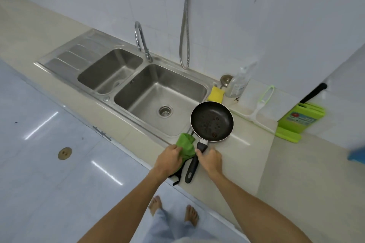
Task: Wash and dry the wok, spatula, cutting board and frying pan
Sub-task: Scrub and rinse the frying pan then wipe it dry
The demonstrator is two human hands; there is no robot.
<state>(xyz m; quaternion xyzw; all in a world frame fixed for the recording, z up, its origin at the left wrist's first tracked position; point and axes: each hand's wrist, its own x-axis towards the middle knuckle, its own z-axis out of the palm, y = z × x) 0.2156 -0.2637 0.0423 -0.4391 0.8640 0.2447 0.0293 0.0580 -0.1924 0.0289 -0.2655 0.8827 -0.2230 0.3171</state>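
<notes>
Beside the steel sink [177,78], right hand [211,159] grips the round black frying pan [212,121].

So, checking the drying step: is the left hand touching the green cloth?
Touching. The head view shows the left hand gripping the green cloth with no gap.

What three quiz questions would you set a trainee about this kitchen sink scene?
1. True or false: the yellow sponge lies inside the sink.
2. The cloth in the left hand is: A yellow, B green, C blue.
3. Fill in: the right hand holds the frying pan by its ____.
Key: 1 false, it sits beside it; 2 B; 3 handle.
</notes>
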